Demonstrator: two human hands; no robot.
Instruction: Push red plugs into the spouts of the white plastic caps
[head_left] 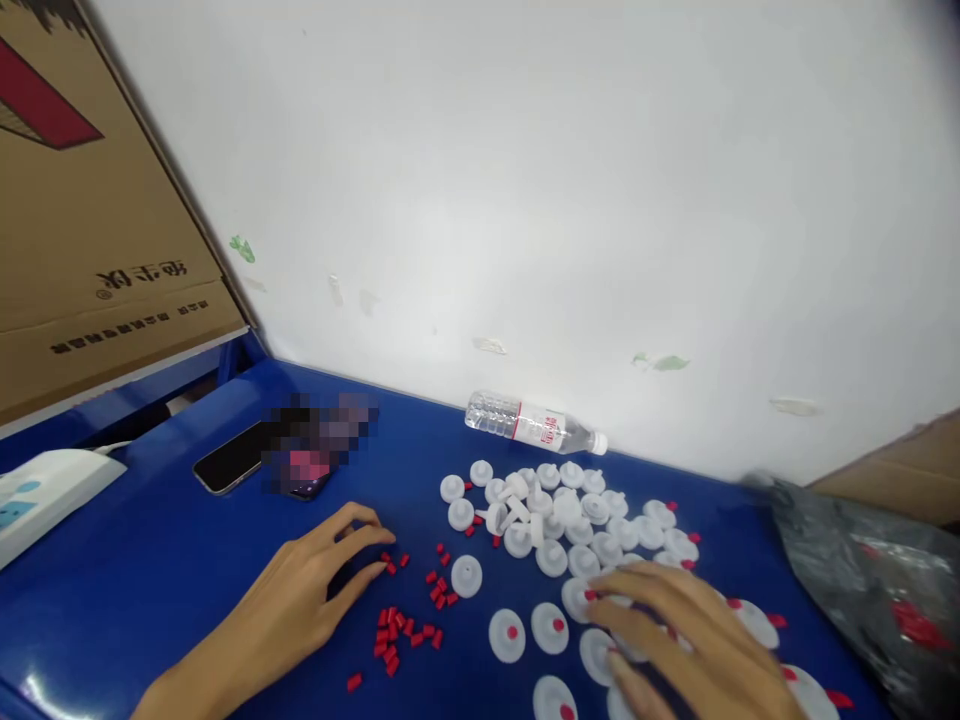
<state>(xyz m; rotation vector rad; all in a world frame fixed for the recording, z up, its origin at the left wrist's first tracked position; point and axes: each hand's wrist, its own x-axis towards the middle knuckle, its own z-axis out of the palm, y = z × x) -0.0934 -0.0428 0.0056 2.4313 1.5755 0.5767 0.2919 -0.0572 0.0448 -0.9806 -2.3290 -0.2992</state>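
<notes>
Red pegs [405,630]: head view; lay scattered on the blue table [150,580], just right of the left hand [300,600], which was nearer, spread open, holding nothing. Right hand [690,645] rested palm-down over white discs [551,520]; grasp could not be told.

Bare blue table [150,590] lay open left of the left hand [300,600]. Ahead, white discs [555,515] and red pegs [409,625] crowded the surface. A water bottle [534,424] blocked the wall side.
</notes>
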